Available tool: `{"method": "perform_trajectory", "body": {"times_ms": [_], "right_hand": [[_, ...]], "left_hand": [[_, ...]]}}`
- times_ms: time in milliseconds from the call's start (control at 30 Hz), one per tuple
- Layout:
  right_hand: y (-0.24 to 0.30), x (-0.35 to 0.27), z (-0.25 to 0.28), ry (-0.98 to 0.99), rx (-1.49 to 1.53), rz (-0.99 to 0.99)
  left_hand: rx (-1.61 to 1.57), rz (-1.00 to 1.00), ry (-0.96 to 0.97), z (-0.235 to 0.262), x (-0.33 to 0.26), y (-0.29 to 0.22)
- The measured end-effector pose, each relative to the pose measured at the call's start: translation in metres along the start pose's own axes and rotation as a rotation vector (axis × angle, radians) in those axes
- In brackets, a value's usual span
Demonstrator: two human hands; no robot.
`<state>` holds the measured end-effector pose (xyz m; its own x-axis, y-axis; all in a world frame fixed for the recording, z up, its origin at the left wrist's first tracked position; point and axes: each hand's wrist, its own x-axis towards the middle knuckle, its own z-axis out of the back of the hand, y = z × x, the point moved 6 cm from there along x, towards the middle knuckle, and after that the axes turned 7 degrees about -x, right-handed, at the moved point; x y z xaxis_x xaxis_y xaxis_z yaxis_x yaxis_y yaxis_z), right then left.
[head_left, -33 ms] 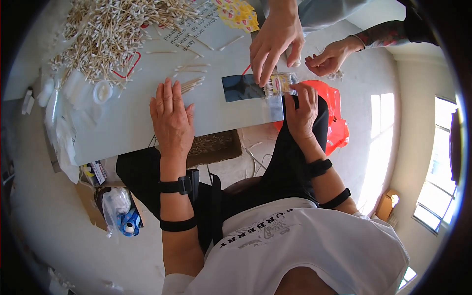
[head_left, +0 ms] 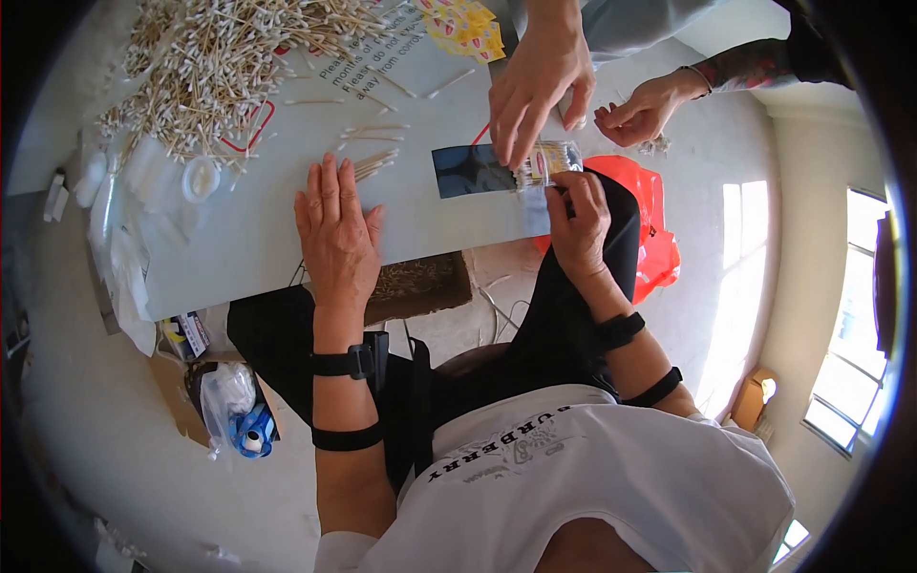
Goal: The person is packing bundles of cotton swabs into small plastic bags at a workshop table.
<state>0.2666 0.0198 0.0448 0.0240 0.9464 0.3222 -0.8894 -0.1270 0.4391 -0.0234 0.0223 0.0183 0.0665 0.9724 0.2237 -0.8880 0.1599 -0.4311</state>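
Note:
My left hand [head_left: 339,244] lies flat on the grey table, fingers stretched out and the thumb apart. Just past its fingertips is a small bunch of cotton swabs [head_left: 375,164]. A clear plastic packet of cotton swabs [head_left: 546,164] with a yellow label lies at the table's right edge, on the end of a dark glossy strip [head_left: 463,172]. My right hand [head_left: 581,229] is at the packet's near edge, fingers bent and thumb close to them, seemingly pinching that edge. Another person's hand [head_left: 544,81] presses on the packet's left end from the far side.
A large heap of loose cotton swabs [head_left: 205,72] covers the far left, beside a round white container [head_left: 200,179]. Yellow printed packets [head_left: 463,29] lie at the back. A second tattooed arm's hand [head_left: 640,110] hovers right. A red bag [head_left: 654,248] hangs beyond my knee; a cardboard box [head_left: 420,286] stands below.
My right hand has shifted slightly left and toward me along the packet's near edge. My left hand and the other person's pressing hand have barely moved.

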Motion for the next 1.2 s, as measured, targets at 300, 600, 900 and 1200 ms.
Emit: {"method": "perform_trajectory", "body": {"times_ms": [300, 600, 900, 1200], "right_hand": [[0.067, 0.025, -0.074, 0.172, 0.513, 0.057], [0.087, 0.029, -0.103, 0.094, 0.785, -0.071], [0.081, 0.023, -0.105, 0.045, 0.94, -0.14], [0.081, 0.017, -0.081, 0.116, 0.737, -0.149]], "left_hand": [[-0.072, 0.019, 0.166, -0.025, -0.003, -0.035], [-0.717, 0.111, -0.181, -0.024, 0.016, -0.025], [-0.882, 0.145, -0.252, -0.023, 0.009, -0.028], [-0.439, -0.025, -0.274, -0.006, 0.013, -0.023]]}}
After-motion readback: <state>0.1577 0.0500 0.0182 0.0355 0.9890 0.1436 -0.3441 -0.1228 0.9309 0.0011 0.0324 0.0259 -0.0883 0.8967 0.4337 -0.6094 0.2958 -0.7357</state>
